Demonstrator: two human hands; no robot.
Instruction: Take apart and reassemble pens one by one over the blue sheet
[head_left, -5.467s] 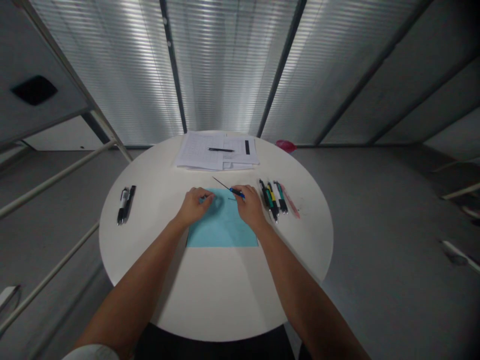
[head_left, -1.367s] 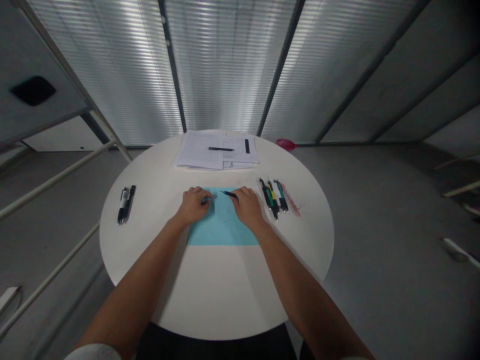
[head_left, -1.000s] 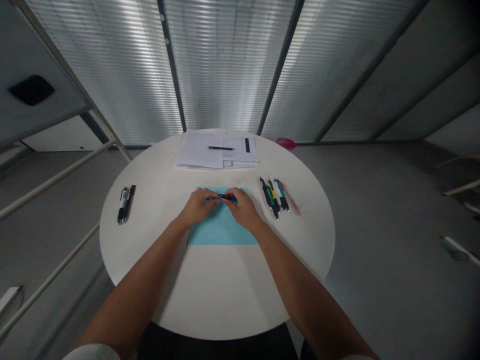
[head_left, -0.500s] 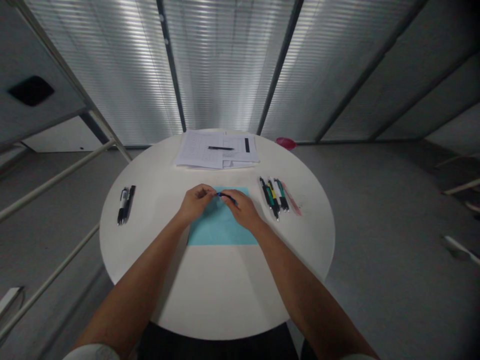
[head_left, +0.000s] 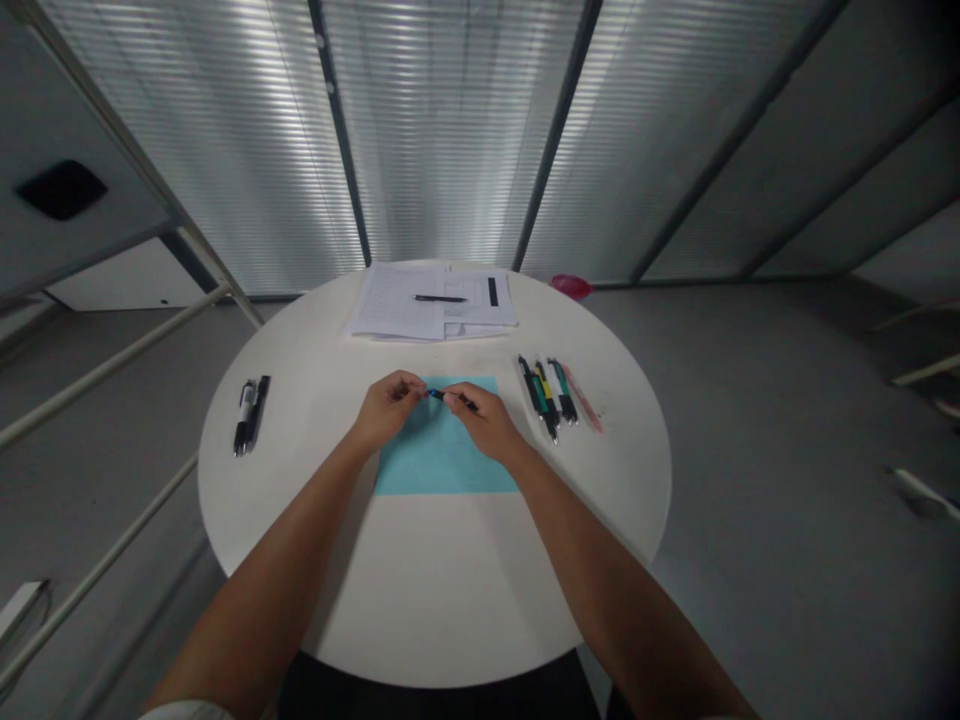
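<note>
A light blue sheet lies flat on the round white table. Above its far edge both my hands meet on a small blue pen. My left hand pinches the pen's left end with curled fingers. My right hand is closed round the pen's right part, whose dark tip pokes out toward the right. Most of the pen is hidden by my fingers.
A row of several pens lies right of my hands, with a pinkish one outermost. Two black pens lie at the table's left. A stack of printed papers with a black pen on it sits at the far edge.
My right hand earlier held the blue pen apart from my left hand. The hands then came together over the sheet's far edge, and both now grip the pen.
</note>
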